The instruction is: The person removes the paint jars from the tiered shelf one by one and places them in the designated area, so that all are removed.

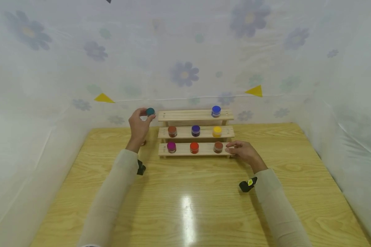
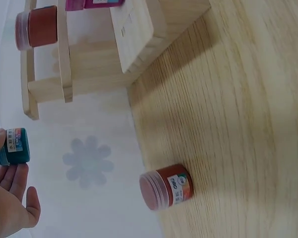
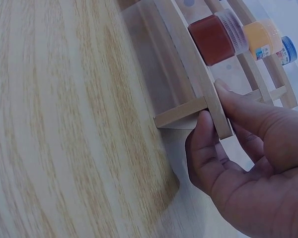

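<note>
We find white flowered sheeting (image 1: 120,72) behind and to both sides of a wood-grained table (image 1: 160,192). At the table's far side sits a three-tier wooden stand (image 1: 183,131). We note the right hand (image 1: 245,152) clamped on the right end of its lowest plank, thumb above and a finger beneath. The left hand (image 1: 139,125) pinches a teal jar (image 1: 150,112) between thumb and fingers, off the table, just beside the left end of the top plank.

We judge the step in hand to be handling the teal jar at the top tier while the stand is steadied. In our judgement, any move rightward calls for a firm pinch and enough height to pass the plank's end.

Of the remaining jars, a blue jar (image 1: 216,111) is at the top tier's right; red-brown, violet and yellow jars occupy the middle; magenta, red and brown jars the lowest. A loose red-brown jar (image 2: 166,187) stands upright on the table left of the stand. The head view shows it partly hidden by the left wrist; we consider it a knocking hazard.
</note>
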Tool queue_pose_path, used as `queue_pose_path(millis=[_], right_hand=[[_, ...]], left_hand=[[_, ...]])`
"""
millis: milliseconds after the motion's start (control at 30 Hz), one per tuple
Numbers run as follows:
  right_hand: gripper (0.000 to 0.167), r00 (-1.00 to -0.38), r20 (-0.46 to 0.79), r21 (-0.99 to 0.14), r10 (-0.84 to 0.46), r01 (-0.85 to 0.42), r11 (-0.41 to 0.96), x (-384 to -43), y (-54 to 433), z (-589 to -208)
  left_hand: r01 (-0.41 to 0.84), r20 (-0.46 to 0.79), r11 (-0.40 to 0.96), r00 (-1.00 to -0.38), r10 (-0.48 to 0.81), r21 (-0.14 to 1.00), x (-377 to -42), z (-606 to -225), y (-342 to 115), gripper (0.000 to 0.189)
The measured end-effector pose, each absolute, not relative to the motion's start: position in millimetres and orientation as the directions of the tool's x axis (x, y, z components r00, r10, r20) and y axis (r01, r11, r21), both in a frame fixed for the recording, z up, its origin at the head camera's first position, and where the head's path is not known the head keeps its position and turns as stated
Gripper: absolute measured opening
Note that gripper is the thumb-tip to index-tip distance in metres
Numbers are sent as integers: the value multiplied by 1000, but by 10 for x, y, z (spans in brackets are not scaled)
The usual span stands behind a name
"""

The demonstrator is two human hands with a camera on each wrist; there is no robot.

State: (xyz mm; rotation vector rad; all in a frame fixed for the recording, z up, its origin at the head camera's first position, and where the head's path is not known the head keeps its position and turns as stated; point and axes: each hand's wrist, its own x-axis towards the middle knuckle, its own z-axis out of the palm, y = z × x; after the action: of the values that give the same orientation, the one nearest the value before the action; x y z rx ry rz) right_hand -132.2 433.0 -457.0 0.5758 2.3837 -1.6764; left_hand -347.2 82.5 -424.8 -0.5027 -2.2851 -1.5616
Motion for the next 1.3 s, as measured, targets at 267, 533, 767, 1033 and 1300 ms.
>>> queue_pose_path(millis=[267, 533, 767, 1033, 1300], right_hand=[[40, -905, -372, -864, 208, 419, 278, -1254, 4225, -4366], [42, -906, -370, -866, 206, 417, 275, -1308, 4315, -4521], [45, -909, -365, -871, 204, 410, 269, -1315, 4325, -4561], [38, -903, -385, -878, 191, 422, 225, -1342, 4362, -4581], [37, -908, -372, -886, 192, 409, 217, -1327, 4350, -4553]], left_hand=[[444, 438, 361, -893, 101, 820, -3493, -4329, 680, 38], [395, 399, 401, -914, 79, 826, -3505, -4368, 539, 36], [362, 363, 426, -928, 82, 829, -3530, -4458, 395, 36], [288, 287, 441, -955, 71, 850, -3540, -4550, 252, 41], [283, 286, 456, -956, 63, 844, -3507, -4682, 127, 39]])
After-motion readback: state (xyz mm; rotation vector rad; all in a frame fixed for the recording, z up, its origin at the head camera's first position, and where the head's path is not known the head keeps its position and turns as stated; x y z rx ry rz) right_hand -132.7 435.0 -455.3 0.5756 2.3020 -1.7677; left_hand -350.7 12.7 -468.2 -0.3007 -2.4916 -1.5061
